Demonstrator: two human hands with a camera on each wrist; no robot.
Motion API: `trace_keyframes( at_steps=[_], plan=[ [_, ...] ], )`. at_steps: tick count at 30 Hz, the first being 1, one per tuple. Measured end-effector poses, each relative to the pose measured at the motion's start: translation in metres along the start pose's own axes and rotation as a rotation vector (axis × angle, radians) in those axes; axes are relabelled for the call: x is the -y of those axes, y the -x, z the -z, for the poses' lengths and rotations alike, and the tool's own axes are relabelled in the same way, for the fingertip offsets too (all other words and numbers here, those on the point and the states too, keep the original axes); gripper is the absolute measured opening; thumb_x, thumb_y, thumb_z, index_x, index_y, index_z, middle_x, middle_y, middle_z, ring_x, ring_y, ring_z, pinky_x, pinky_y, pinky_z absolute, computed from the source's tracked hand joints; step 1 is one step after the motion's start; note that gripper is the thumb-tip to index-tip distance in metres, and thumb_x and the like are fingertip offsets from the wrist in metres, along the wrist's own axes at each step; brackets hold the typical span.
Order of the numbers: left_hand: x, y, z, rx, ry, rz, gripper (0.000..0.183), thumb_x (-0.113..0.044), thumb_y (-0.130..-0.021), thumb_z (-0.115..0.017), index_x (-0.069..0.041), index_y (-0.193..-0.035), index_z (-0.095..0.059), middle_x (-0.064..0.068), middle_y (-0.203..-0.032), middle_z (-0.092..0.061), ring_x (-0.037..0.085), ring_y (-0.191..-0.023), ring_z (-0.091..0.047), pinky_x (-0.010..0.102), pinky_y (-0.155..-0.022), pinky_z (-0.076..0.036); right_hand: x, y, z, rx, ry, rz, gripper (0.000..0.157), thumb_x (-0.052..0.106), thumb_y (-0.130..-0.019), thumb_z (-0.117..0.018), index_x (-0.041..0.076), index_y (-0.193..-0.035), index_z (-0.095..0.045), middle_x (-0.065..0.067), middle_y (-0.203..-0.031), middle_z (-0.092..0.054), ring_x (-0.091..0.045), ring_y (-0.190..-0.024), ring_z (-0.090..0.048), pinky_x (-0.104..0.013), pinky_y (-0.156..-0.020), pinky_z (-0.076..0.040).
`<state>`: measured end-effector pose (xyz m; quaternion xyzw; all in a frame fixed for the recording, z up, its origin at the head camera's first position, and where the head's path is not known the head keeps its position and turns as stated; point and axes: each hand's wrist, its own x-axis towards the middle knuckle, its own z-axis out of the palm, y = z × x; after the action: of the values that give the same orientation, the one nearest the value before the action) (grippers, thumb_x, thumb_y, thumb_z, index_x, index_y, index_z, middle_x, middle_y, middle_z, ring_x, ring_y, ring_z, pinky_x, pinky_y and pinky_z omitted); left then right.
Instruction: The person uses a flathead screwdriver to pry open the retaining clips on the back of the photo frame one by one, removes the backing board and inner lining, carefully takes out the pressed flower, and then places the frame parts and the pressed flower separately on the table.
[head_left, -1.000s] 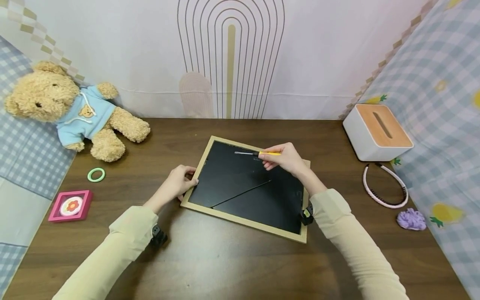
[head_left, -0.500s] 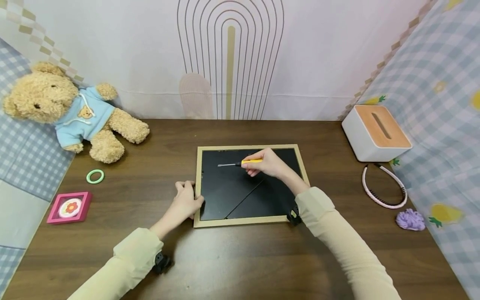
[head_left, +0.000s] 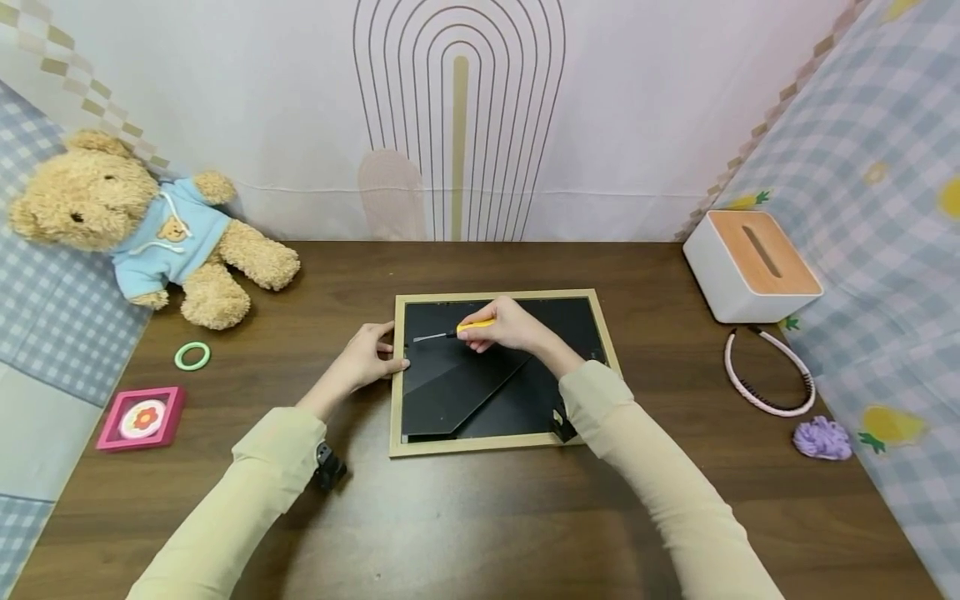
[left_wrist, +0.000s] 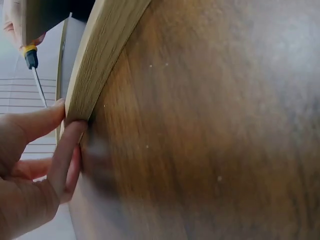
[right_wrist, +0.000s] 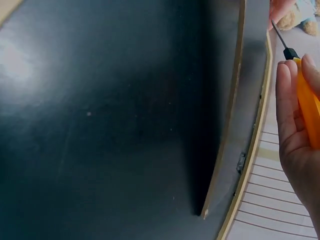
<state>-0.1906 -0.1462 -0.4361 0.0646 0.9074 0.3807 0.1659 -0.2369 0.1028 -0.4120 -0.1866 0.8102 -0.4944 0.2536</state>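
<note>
The frame (head_left: 397, 408) lies back side up on the desk (head_left: 480, 525), with its black backing board (head_left: 570, 321) facing up inside the wooden rim. The person's left grip (head_left: 362, 358) pinches the frame's left edge, thumb over the top of the rim and fingers round its outer side. The right grip (head_left: 507, 325) is closed around the yellow handle of a screwdriver (head_left: 453, 333), held above the frame's backing with the blade aimed at its left rim. Whether the tip touches anything there cannot be told.

The step in hand looks to be setting the blade at the frame's inner left edge. The right wrist view shows a small metal fitting (right_wrist: 241, 162) along the frame's inner edge; if such a fitting is what is wanted, the tip should seat squarely before any force goes in. Keep the blade low to the frame's backing and press gently, since a slip could scratch the board or run into the left thumb, which rests near the tip on the frame's rim. Sliding that thumb further along the rim would be safer. Watch also the support flap (head_left: 450, 408) on the frame's near-left part, which seems slightly raised and could catch the right wrist.
</note>
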Motion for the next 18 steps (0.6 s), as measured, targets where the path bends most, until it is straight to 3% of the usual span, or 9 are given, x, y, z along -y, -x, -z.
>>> trace_keyframes(
  at_steps=[6,18],
  plan=[
    [0.002,-0.001,-0.001,0.045,0.153,0.026,0.076,-0.007,-0.083,-0.068,0.005,-0.144,-0.024,0.029,-0.138,-0.029,0.040,-0.117,-0.051,0.029,-0.068,-0.059,-0.004,-0.007,-0.001,0.022,0.013,-0.051,0.026,0.007,-0.085,-0.066,-0.008,-0.106,-0.067,-0.016,-0.084,-0.072,-0.006,-0.059,-0.063,-0.025,-0.061,-0.058],
    [0.003,0.000,0.001,0.051,0.195,0.045,0.077,-0.006,-0.083,-0.067,0.004,-0.145,-0.022,0.028,-0.139,-0.027,0.040,-0.118,-0.049,0.029,-0.066,-0.058,0.001,-0.023,-0.001,0.092,0.086,-0.045,0.025,0.008,-0.084,-0.067,-0.006,-0.104,-0.069,-0.022,-0.099,-0.070,-0.005,-0.061,-0.062,-0.025,-0.063,-0.058]
  ],
)
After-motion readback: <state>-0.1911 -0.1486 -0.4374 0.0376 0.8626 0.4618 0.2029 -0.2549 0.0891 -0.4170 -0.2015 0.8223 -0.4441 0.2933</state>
